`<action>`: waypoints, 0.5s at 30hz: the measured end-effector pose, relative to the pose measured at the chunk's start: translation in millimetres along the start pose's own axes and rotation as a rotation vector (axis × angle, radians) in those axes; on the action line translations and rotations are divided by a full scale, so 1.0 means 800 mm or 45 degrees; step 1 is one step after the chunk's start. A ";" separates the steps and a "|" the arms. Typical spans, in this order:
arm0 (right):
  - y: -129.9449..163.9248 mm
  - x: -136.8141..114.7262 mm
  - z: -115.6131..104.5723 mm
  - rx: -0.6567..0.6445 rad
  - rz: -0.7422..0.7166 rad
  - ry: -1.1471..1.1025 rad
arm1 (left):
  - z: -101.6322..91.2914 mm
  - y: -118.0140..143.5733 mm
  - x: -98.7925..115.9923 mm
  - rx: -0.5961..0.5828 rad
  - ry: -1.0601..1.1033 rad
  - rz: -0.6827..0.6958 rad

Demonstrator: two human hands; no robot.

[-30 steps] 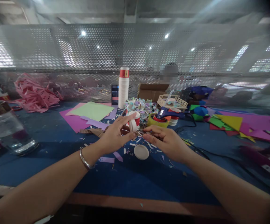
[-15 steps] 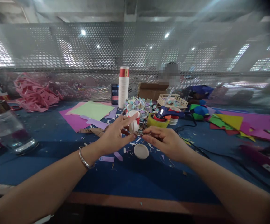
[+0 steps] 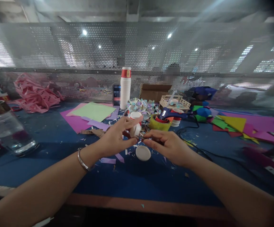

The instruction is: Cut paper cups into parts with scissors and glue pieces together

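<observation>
Both hands met over the middle of the blue table (image 3: 44,138). The left hand (image 3: 114,138) had its fingers pinched around a small white cup (image 3: 135,128), which lay tilted on its side with its round base facing the camera. The right hand (image 3: 169,145) came in from 3 o'clock, thumb and forefinger pressed together on a small thin piece (image 3: 142,136) at the cup's lower edge; what that piece was could not be told. A silver bangle (image 3: 82,160) sat on the left wrist. A white lid (image 3: 143,153) lay flat on the table at 6 o'clock of the cup, just below the fingertips, among paper scraps (image 3: 119,157). At 12 o'clock stood a tall stack of white cups (image 3: 125,90). A green tape roll (image 3: 159,124) lay at 2 o'clock, with coloured paper sheets (image 3: 231,123) farther toward 3 o'clock. A clear jar (image 3: 5,130) stood at 9 o'clock, well apart.
</observation>
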State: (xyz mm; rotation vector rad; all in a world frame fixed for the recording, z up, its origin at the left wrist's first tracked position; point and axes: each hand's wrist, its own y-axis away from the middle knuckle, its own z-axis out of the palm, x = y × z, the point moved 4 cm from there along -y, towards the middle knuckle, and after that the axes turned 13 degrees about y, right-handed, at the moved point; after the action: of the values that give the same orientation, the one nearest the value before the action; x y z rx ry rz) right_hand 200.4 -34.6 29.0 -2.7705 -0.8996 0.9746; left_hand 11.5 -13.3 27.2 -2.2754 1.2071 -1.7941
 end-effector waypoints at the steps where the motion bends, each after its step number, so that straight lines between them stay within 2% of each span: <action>1: -0.001 0.001 0.000 -0.005 -0.006 0.008 | 0.000 0.000 -0.002 0.005 -0.001 0.005; 9: -0.006 0.015 -0.005 -0.003 0.056 0.002 | -0.001 -0.002 -0.014 0.066 0.079 0.010; 15: -0.009 0.019 -0.005 -0.053 0.073 -0.079 | 0.002 -0.002 -0.015 0.025 0.095 0.078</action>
State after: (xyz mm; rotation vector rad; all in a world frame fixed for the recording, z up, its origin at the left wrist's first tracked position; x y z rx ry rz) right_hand 208.9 -20.1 25.6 -2.8301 -0.8632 1.0682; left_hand 12.7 -5.9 17.2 -2.1544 1.2501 -1.8762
